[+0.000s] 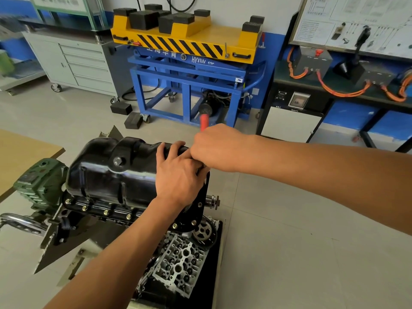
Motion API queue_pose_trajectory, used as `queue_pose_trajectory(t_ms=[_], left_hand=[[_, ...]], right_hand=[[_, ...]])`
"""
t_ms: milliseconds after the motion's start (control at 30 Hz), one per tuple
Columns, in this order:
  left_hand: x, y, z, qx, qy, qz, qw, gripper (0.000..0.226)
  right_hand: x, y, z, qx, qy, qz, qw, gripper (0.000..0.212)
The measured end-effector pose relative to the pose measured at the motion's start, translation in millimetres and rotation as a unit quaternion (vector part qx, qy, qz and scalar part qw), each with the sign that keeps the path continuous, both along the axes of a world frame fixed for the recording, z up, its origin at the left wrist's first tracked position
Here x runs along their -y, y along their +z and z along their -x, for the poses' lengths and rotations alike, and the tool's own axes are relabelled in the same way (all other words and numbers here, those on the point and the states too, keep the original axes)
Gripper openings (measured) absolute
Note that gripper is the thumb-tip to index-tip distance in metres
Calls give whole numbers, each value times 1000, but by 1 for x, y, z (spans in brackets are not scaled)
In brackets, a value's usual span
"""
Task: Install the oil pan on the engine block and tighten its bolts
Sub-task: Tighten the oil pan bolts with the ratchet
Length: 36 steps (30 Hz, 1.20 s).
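A glossy black oil pan [104,172] sits on top of the engine block [116,214], which is mounted upside down on a stand. Several brass-coloured bolts [106,212] line the pan's near flange. My left hand [178,175] rests on the pan's right end, fingers curled over its top edge. My right hand [215,148] is just above and behind it, gripping a tool with a red handle [204,122] that sticks up out of the fist. The tool's tip is hidden behind my hands.
A cylinder head [178,264] lies in a black tray below the block. A green gearbox [38,181] and a chrome handle [20,221] are at the stand's left. A wooden tabletop [20,152] is at the left, and a blue and yellow lift cart [189,63] stands behind.
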State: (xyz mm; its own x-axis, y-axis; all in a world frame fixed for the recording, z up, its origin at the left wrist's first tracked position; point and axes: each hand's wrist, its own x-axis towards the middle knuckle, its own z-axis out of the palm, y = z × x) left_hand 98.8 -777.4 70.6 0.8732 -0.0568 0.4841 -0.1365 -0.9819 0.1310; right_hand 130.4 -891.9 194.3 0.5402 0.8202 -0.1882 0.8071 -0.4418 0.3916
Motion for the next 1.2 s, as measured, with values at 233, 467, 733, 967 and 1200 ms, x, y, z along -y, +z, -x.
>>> queue_pose_trajectory(t_ms=[233,467,733,967,1200], left_hand=[[0,0,0,-9,9,-15,1000,24],[1,-2,-1,-1,16,-10,1000,25],[1,-2,-2,5,8,-5,1000,25],[0,-1,0,3,-1,0,1000,27],[2,5,3,4,-2,6,1000,18]], right_hand=[[7,-8,-13,36,50,20,998,32],[8,-6,-14,12,13,-5,1000,33],[7,-14,-12,-211,-189,-62,957,40],[4,-18,-7,-141,-181,-88,969,35],[2,-12,-1,-29,-18,-41,999,42]])
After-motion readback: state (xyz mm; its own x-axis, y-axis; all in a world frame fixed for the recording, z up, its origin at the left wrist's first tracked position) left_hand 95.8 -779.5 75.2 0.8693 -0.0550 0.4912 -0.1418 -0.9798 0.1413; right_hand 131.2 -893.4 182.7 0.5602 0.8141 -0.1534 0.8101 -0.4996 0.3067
